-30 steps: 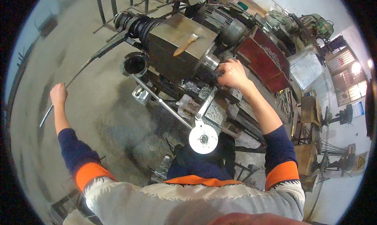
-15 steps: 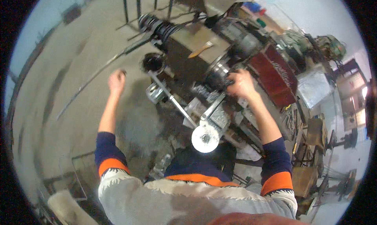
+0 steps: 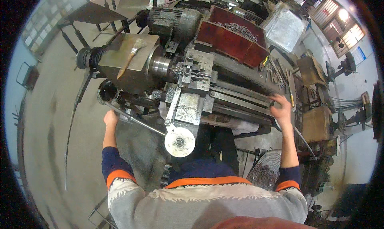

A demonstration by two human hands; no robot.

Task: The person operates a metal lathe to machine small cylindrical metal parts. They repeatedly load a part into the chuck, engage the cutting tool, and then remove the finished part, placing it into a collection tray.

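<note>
A small metal lathe stands in front of me, its shiny spindle end (image 3: 161,66) beside a tool slide (image 3: 195,69) covered in metal chips. My left hand (image 3: 111,118) is closed, low at the left, below a dark round can (image 3: 107,91) and close to a long metal rod (image 3: 138,120). Whether anything is inside those fingers is hidden. At the right end of the lathe bed rails (image 3: 240,96), my right hand (image 3: 282,110) has its fingers curved and apart, with nothing visible in them. A pale round disc (image 3: 180,142) sits at the front of the slide.
A wooden-handled brush (image 3: 129,62) lies on the headstock cover (image 3: 110,55). Behind are a motor (image 3: 173,23), a dark red box (image 3: 234,43) of small metal parts and a silvery sheet (image 3: 285,28). Hand tools (image 3: 276,71) lie at the right.
My right hand has moved from beside the spindle end to the right end of the bed. My left hand is lower, nearer the rod. The view has turned, showing more of the lathe.
</note>
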